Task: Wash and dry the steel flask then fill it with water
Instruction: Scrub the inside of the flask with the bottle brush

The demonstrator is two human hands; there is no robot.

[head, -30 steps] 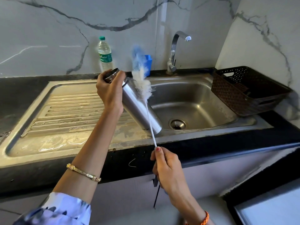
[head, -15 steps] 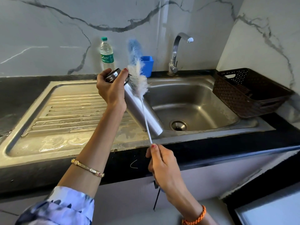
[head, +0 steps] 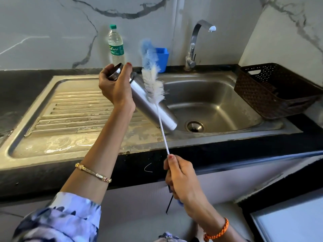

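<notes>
My left hand grips the upper end of the steel flask, which tilts down to the right over the rim of the steel sink. My right hand holds the thin white handle of a long bottle brush. The brush's white and blue bristles lie against the outside of the flask near its top. The flask's mouth end is partly covered by my fingers.
A tap stands behind the basin, with a blue cup and a plastic water bottle to its left by the wall. A dark woven basket sits at the right. The wet drainboard lies to the left.
The brush has slid along the flask's side, its bristles shifting slightly left and then back down toward the body. My left hand keeps the flask in nearly the same place.
</notes>
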